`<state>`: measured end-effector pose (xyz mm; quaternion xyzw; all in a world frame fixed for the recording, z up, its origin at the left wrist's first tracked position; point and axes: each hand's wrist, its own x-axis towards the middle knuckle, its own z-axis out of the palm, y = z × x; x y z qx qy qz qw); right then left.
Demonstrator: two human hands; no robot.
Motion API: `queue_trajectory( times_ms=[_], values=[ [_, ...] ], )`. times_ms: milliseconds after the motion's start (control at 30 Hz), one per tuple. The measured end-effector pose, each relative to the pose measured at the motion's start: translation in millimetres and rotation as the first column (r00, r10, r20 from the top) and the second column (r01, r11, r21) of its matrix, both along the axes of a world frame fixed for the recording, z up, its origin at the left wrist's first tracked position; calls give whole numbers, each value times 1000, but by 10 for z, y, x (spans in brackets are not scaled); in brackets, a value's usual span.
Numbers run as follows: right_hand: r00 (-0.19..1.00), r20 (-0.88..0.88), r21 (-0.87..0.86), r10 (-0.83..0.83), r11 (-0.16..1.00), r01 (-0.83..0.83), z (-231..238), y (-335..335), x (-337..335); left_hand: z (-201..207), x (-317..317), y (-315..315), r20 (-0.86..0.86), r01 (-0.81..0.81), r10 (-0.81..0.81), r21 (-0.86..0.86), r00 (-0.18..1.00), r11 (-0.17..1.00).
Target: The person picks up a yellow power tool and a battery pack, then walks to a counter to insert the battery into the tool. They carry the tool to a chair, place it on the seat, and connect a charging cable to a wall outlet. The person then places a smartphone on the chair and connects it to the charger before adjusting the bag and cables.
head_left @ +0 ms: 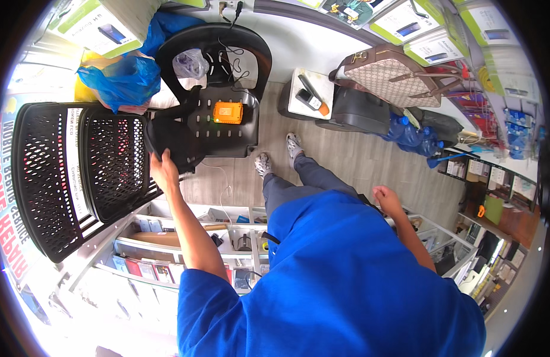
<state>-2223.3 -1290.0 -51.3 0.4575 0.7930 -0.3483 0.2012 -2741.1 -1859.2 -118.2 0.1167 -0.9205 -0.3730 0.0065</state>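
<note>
My left hand (163, 169) reaches out to the left, fingers closed on the near edge of a black, dark-surfaced item (172, 138); whether it is a bag or a cover I cannot tell. That item lies against the left side of a black plastic chair (251, 101) with a slotted seat. On the seat sits an orange box-shaped device (228, 112) with a small green light, apart from my hand. My right hand (386, 199) hangs at my right side with its fingers curled in and nothing seen in them.
Black perforated folding chairs (49, 172) stand at the left. Blue plastic bags (123, 80) are piled behind them. A white-topped stool (310, 95) holds a handheld device. A patterned handbag (388, 74) and blue water bottles (411, 134) are at the right. Glass display cases (156, 250) run behind me.
</note>
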Motion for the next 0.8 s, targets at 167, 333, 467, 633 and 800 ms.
queue_trajectory(
  times_ms=[167,333,467,633,800],
  values=[
    [998,-59,-66,-32,997,28,-41,-35,-364,481,478,-305,-33,-244,260,244,965,939],
    [999,-44,-90,6,996,-10,-92,-59,-563,867,824,-564,36,-315,314,194,949,929],
    [998,-45,-148,-51,988,44,-247,-40,-537,991,1099,-565,150,-236,253,-123,956,964],
    [993,-61,-194,-103,977,89,-484,83,-440,973,1450,-185,308,-35,92,-186,947,982],
    [984,-166,-139,-60,990,37,-656,319,-176,1176,1809,570,357,370,-325,-64,876,927]
  ],
)
